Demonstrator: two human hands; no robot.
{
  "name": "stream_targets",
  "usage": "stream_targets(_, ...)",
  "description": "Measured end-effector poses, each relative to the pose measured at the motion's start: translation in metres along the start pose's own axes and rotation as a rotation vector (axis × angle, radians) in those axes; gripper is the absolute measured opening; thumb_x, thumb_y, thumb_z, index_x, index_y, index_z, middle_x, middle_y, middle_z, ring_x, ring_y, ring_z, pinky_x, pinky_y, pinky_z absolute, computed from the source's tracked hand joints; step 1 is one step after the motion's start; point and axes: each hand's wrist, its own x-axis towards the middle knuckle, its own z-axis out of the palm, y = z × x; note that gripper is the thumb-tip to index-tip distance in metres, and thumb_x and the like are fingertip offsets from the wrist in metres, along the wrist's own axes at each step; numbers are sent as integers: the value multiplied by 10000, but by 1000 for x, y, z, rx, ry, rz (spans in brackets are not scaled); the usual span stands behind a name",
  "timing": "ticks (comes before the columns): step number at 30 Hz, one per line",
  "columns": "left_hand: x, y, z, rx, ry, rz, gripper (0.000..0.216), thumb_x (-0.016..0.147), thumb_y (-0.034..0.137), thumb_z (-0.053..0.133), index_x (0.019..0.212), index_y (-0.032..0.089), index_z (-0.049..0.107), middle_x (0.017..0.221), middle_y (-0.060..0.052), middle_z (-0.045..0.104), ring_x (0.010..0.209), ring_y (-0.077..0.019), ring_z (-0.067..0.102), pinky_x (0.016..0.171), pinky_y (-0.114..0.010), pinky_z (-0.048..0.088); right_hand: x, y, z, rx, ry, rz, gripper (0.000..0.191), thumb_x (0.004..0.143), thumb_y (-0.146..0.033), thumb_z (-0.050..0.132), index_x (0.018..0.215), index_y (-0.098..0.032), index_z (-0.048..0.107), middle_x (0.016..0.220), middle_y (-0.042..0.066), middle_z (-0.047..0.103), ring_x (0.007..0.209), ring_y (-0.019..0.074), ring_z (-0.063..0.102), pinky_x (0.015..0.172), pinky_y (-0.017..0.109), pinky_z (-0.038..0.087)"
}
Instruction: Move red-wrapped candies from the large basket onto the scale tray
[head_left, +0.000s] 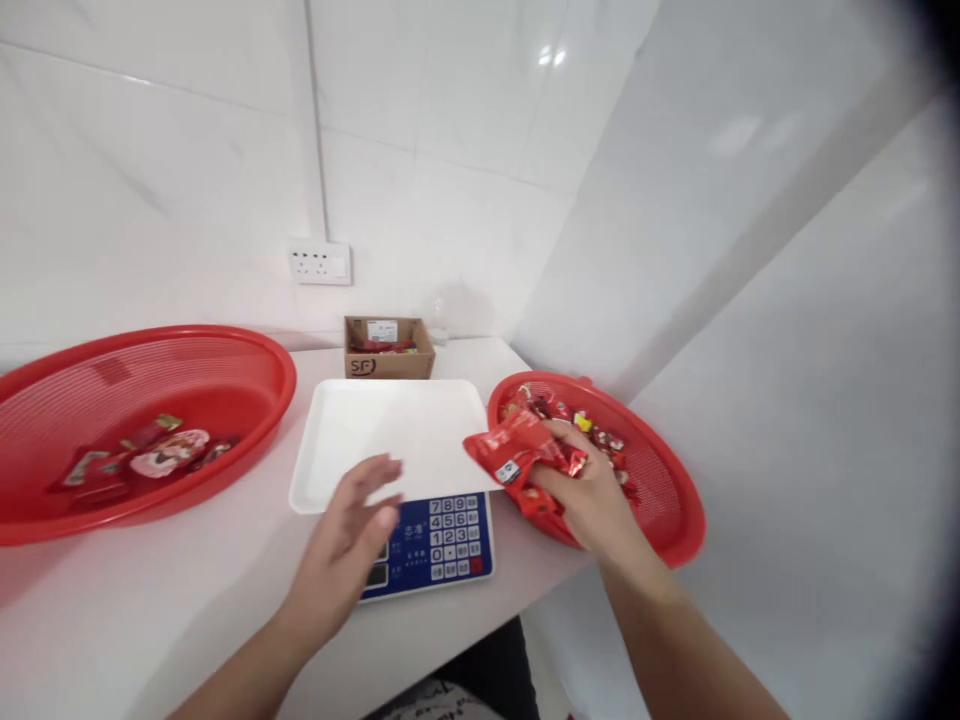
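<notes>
My right hand (589,490) grips a bunch of red snack packets (517,450) over the left rim of the small red basket (675,520), which holds several more packets. My left hand (352,535) hovers open, fingers spread, above the front edge of the white tray (390,425) and the blue keypad (446,535) of the scale the tray rests on. The tray has nothing in it. The bunch of packets reaches over the tray's right edge.
A large red basket (225,370) at the left holds a few red and pink packets (161,452). A small cardboard box (388,348) stands behind the tray by the tiled wall, under a wall socket (321,263). The white counter ends near my body.
</notes>
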Motion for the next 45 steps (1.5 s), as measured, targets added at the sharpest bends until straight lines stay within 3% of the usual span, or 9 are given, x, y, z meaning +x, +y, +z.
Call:
stream_targets(4, 8, 23, 32, -561, -211, -292, 462, 783, 444, 692, 1182, 238, 585, 1238, -94, 619, 1160, -279, 562, 946, -402, 485, -16, -3, 54, -119, -300, -156, 367, 701, -89, 573, 1021, -256, 640, 980, -12, 697, 907, 191, 656, 818, 320, 522)
stream_targets(8, 19, 35, 31, -785, -89, -468, 219, 860, 345, 624, 987, 171, 665, 977, -84, 717, 994, -246, 659, 910, -397, 522, -20, -1, 80, -47, -328, -145, 560, 741, -102, 604, 1252, -298, 485, 1157, 16, 636, 1007, 182, 635, 897, 350, 514)
stream_targets(11, 25, 46, 25, -868, -51, -521, 231, 930, 327, 511, 946, 154, 664, 896, -83, 732, 892, -232, 695, 873, -441, 548, -18, -1, 82, 75, -273, -111, 617, 771, -181, 648, 1320, -315, 400, 1191, 36, 606, 990, 179, 646, 894, 368, 529)
stream_targets(21, 37, 58, 16, -864, 2, -552, 287, 966, 329, 430, 955, 137, 643, 957, -107, 729, 849, -219, 716, 812, -458, 590, -12, -5, 77, 295, -251, -79, 548, 847, -337, 646, 1338, -348, 403, 1232, 37, 614, 1129, 191, 606, 954, 386, 521)
stream_targets(29, 41, 71, -6, -869, 202, -433, 293, 981, 287, 390, 1021, 145, 644, 977, -124, 719, 897, -206, 708, 776, -414, 608, -1, 3, 79, 507, -165, 103, 565, 797, -458, 676, 1300, -276, 495, 1053, 56, 668, 976, 219, 628, 734, 358, 576)
stream_targets(34, 41, 77, -20, -887, 220, -363, 295, 977, 298, 401, 1154, 186, 608, 987, -85, 720, 920, -193, 703, 839, -417, 585, 1, 5, 85, 569, -206, 159, 411, 782, -538, 653, 1029, -209, 649, 673, 2, 581, 608, 134, 538, 425, 205, 387)
stream_targets(39, 42, 77, -26, -901, 200, -343, 284, 974, 296, 408, 1132, 179, 613, 994, -84, 719, 922, -191, 703, 855, -418, 577, 3, 17, 89, 466, -223, 135, 413, 816, -562, 591, 995, -194, 644, 595, -27, 513, 498, 98, 411, 376, 187, 251)
stream_targets(42, 41, 78, -28, -895, 216, -332, 281, 974, 297, 406, 1075, 167, 634, 991, -87, 719, 902, -197, 707, 803, -419, 599, 5, 25, 89, 234, -179, 65, 430, 873, -552, 498, 1063, -186, 620, 644, -20, 525, 545, 113, 456, 415, 209, 330)
stream_targets(45, 41, 78, -27, -887, 218, -311, 278, 974, 280, 407, 1055, 157, 643, 979, -94, 721, 899, -202, 707, 775, -411, 610, 12, 33, 90, -85, -194, -1, 416, 872, -450, 523, 1198, -196, 568, 791, 2, 577, 719, 150, 559, 655, 294, 491)
